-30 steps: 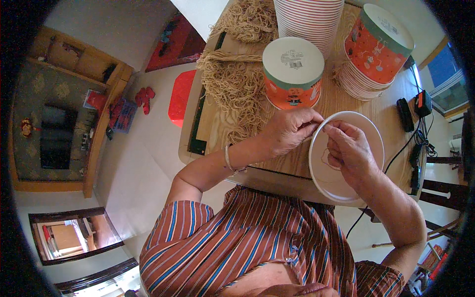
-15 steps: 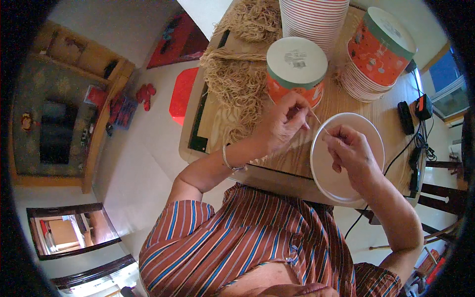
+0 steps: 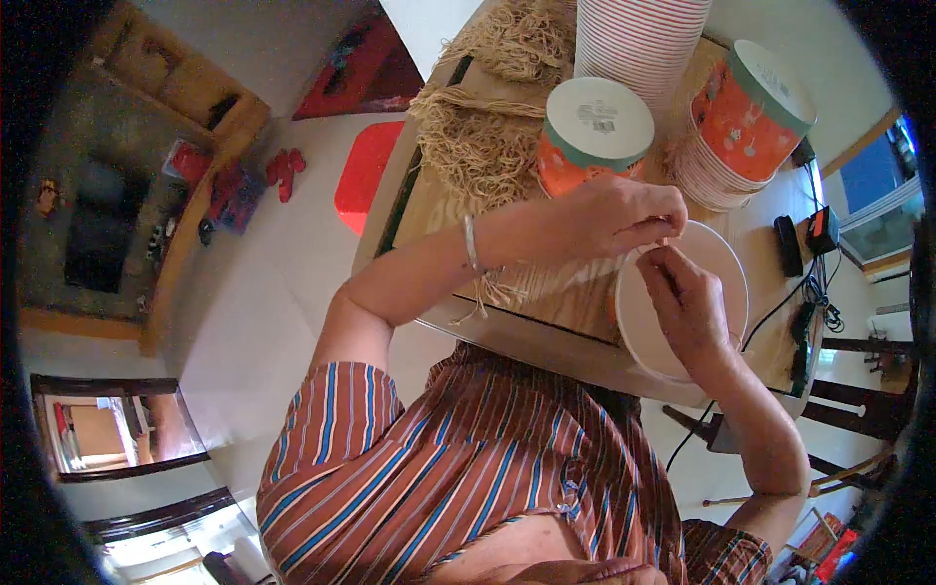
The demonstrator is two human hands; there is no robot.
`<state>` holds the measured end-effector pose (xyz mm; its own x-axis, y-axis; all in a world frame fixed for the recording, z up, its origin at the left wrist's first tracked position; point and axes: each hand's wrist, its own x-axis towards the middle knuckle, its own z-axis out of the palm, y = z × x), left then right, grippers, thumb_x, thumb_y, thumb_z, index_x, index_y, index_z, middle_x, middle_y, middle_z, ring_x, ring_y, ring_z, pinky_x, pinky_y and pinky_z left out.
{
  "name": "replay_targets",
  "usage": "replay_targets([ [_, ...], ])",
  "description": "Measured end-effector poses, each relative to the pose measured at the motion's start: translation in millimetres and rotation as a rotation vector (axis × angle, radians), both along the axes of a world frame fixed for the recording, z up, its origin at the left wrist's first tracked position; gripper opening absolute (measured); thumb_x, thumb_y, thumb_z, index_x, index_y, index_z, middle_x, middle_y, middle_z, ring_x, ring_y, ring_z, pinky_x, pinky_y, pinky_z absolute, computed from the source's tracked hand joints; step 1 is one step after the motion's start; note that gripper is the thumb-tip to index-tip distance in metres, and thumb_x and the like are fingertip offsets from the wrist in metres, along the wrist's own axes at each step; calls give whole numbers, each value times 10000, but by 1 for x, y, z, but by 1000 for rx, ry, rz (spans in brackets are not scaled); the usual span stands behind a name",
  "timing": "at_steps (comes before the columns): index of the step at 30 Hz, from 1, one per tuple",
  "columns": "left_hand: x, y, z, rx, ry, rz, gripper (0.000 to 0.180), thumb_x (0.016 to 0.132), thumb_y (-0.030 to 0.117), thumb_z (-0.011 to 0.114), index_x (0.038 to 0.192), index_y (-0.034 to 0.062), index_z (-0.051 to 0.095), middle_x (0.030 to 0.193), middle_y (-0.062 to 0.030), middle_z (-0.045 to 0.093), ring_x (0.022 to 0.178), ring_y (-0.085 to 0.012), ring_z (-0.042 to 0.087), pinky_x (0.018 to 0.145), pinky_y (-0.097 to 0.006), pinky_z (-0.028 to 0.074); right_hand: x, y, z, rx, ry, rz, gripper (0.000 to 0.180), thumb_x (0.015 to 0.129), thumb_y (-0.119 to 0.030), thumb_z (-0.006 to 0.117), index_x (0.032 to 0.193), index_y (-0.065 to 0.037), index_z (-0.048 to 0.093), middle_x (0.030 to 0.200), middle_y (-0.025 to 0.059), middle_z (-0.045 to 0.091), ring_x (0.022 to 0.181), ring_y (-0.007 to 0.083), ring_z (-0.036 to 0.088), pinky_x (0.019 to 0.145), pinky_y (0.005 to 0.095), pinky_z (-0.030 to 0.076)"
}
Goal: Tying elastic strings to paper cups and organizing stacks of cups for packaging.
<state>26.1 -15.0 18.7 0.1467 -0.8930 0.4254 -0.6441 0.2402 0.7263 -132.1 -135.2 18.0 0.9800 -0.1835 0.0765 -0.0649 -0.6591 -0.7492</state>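
Note:
My left hand reaches over the table with its fingertips pinched. Just below it, my right hand is closed too, the two sets of fingertips almost meeting. A thin tan cord runs between them, mostly covered by the fingers. Both hands are above the mouth of a round white paper bucket at the table's front edge. Behind my left hand stands an upside-down orange and green bucket. Tangled tan cords lie left of that bucket, and a few loose ends show below my left wrist.
A tall stack of white buckets rises at the back, with another upside-down orange stack to its right. A second cord heap lies at the far left. Black cables and an adapter are along the right edge. A red stool stands left.
My left hand has moved right, over the bucket's rim, and its fingers have come close to my right fingertips. The cord end that showed between the hands is now mostly hidden.

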Motion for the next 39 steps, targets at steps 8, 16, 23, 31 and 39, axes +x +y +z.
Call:
replay_targets([
  [8,16,-17,16,119,-43,-184,152,929,188,549,940,37,565,835,-68,636,789,-180,624,739,-322,494,-6,7,1,-664,-218,83,383,812,-32,565,1181,8,471,986,186,623,849,339,639,677,414,532],
  [16,17,-28,16,119,-54,-325,157,876,155,597,969,31,626,825,-80,658,755,-158,618,719,-315,497,-1,11,1,-1071,-187,84,390,764,-102,599,1135,-9,521,943,122,614,847,244,643,635,371,546],
  [23,19,-28,16,212,-101,-274,184,913,196,559,974,31,614,871,-81,658,816,-180,625,766,-314,491,4,16,10,-1127,-125,48,227,808,-145,564,1003,-28,555,832,107,619,722,252,656,540,385,544],
  [31,6,-12,2,-200,-43,38,155,844,144,642,958,41,621,885,-108,622,817,-246,628,713,-342,503,22,-25,6,91,203,-48,264,878,-254,598,784,-7,601,581,53,572,496,190,565,461,337,438],
  [39,-27,17,-6,-339,-460,101,146,800,109,673,916,77,590,891,-68,575,862,-249,607,741,-357,509,14,-40,12,1012,452,-74,211,913,-240,559,779,-77,568,537,-55,414,399,47,343,360,232,260],
])
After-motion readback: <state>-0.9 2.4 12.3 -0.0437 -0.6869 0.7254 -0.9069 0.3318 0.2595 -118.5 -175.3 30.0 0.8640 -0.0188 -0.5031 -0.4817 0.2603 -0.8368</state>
